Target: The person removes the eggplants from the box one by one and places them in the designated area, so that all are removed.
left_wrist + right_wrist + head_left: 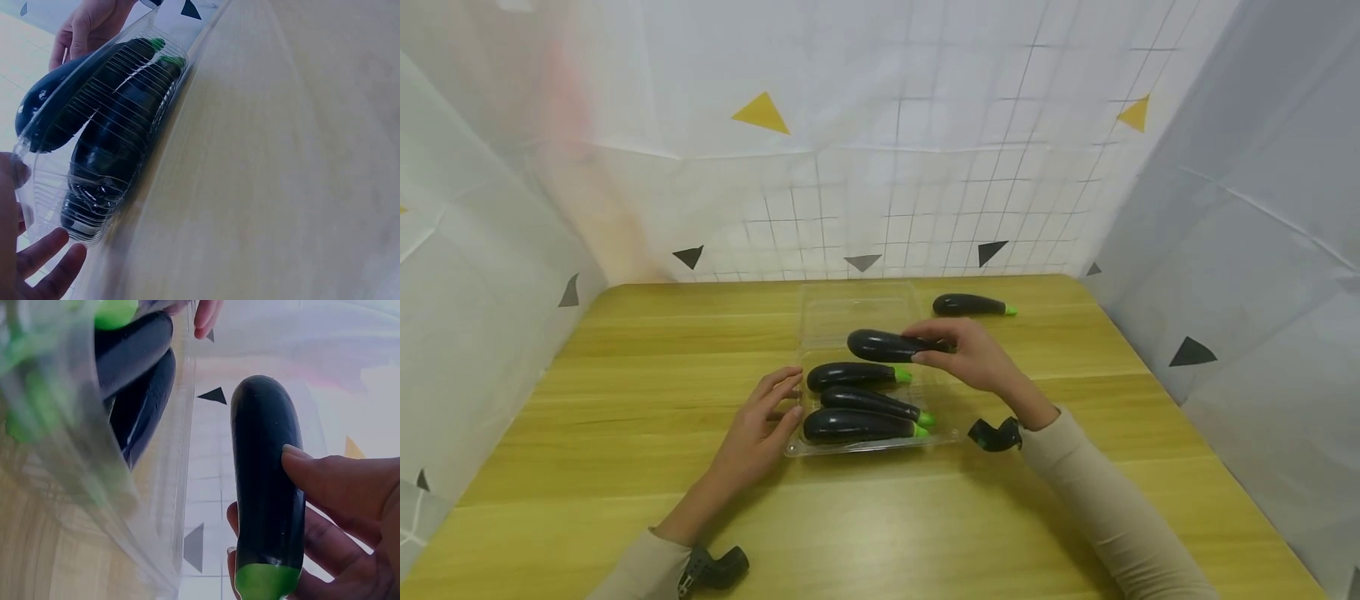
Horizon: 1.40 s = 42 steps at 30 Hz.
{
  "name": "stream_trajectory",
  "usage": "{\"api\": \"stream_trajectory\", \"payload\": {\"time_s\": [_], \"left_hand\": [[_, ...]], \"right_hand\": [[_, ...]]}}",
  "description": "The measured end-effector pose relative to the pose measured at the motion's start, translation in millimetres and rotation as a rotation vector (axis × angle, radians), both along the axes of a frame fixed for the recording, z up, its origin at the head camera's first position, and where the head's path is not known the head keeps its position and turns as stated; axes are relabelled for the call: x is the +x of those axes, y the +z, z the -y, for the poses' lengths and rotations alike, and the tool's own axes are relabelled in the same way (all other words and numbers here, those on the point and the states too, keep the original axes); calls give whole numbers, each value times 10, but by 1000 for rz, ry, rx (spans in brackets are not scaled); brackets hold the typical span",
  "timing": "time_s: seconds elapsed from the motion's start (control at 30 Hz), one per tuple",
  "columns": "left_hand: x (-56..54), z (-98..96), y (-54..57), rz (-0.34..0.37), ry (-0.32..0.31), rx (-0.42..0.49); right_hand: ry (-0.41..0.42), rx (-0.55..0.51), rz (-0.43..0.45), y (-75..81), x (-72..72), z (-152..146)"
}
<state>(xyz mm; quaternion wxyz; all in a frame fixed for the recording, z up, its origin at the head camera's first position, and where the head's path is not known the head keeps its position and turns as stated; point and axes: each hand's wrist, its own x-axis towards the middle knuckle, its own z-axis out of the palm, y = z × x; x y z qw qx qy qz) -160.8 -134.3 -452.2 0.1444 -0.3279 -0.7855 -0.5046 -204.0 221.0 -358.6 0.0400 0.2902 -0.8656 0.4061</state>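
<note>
Between the thumb and fingers of my right hand (976, 357) is a dark purple eggplant (878, 345), held near its green stem end. It lies level over the back part of a clear plastic clamshell box (872, 447). Inside the box several more things show: a back eggplant (850, 377), a middle eggplant (868, 403) and a front eggplant (853, 425), side by side with green stems to the right. My left hand (752, 433) is at the box's left end, fingers spread and lightly bent, fingertips right at the wall (47, 206).
The box's transparent lid (857, 312) lies folded back toward the far table edge. Another eggplant (970, 305) rests on the wooden table (880, 517) at the back right. White sheeting (850, 192) with triangles and grid lines stands behind the table.
</note>
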Motion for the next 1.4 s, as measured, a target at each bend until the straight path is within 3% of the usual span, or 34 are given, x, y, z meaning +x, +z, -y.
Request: {"api": "stream_trajectory", "payload": {"time_s": [0.73,1.4], "left_hand": [[-26,4,-52,-26,-7,13],[-25,14,-57,-20,-4,10]], "right_hand": [[-66,33,-66,-4,-131,-245],[-141,-11,-25,-51,-289,-472]]}}
